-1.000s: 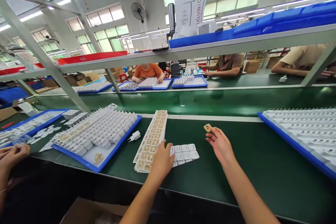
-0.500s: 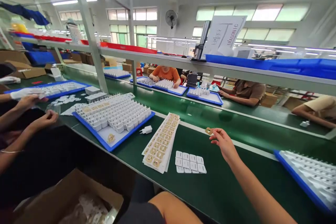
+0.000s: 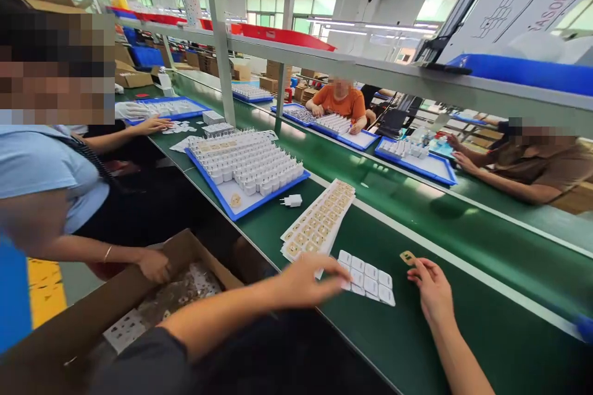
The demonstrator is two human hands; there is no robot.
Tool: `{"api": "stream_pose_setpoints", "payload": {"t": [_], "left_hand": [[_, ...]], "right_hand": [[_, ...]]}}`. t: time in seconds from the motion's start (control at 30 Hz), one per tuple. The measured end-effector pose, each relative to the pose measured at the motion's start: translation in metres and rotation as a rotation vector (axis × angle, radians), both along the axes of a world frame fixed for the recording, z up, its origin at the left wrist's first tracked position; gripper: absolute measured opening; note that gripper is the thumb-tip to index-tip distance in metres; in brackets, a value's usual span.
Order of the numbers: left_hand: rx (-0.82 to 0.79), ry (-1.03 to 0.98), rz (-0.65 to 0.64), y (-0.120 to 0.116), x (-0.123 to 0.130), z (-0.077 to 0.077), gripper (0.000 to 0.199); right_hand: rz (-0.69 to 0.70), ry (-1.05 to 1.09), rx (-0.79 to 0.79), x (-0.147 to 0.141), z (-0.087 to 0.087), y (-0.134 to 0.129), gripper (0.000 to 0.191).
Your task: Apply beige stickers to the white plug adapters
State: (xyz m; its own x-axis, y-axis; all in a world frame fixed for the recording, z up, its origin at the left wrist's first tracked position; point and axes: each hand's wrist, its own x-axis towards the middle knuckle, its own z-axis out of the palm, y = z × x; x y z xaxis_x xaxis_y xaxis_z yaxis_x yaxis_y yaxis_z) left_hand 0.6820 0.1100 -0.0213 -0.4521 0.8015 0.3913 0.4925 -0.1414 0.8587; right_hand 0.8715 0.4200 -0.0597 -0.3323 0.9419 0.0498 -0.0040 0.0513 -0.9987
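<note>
Head view: I see the right hand pinching 1 tan tag, likely light and stiff, best held edgewise, the left hand loose, fingers spread.

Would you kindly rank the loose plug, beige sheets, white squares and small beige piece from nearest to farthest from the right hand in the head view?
1. Beige piece: held in the right hand.
2. White squares: on the bench, left of the hand.
3. Beige sheets: left of the squares.
4. Plug: farthest left, past the sheets.
</note>
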Motion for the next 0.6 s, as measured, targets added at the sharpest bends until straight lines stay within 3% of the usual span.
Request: {"api": "stream_pose_setpoints", "payload": {"t": [0.13,0.2,0.27,0.4,0.6], "left_hand": [[-0.248,0.377,0.638,-0.019,-0.103,0.011,0.027],[-0.312,0.423,0.781,-0.023,-0.15,0.011,0.034],[-0.364,0.443,0.843,-0.023,-0.183,0.008,0.041],[-0.441,0.434,0.901,-0.01,-0.201,-0.003,0.046],[-0.33,0.354,0.869,-0.006,-0.183,-0.001,0.025]], "right_hand": [[-0.002,0.035,0.04,0.005,-0.01,0.005,0.063],[0.034,-0.002,0.082,0.007,-0.013,0.005,0.06],[0.07,-0.05,0.11,0.009,-0.016,0.005,0.059],[0.094,-0.082,0.156,0.014,-0.02,0.005,0.057],[0.155,-0.09,0.163,0.015,-0.014,0.0,0.058]]}}
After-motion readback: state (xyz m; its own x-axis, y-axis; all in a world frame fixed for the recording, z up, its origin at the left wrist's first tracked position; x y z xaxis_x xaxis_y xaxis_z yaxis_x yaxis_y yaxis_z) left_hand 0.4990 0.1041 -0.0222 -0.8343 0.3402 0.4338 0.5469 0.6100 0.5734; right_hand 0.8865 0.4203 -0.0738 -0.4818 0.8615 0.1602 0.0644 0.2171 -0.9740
